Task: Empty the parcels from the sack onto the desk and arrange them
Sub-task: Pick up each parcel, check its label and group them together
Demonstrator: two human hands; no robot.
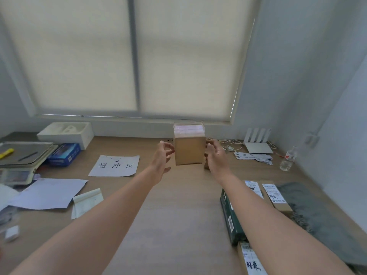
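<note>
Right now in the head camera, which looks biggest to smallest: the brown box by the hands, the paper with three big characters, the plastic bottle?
1. Paper with three big characters, widest.
2. Brown box, close behind; it stands upright while the paper lies flat, so this order is unsure.
3. Plastic bottle, clearly smallest.

Both bare arms stretch forward and slightly inward from the lower corners of the view, elbows nearly straight. The left hand is raised with its back toward the camera, thumb up and fingers spread and loosely curled, palm facing right. The right hand mirrors it on the other side, palm facing left, thumb on top, fingers curved inward. The two hands are level with each other, spread apart, wrists slightly bent upward. Neither hand is clenched.
</note>
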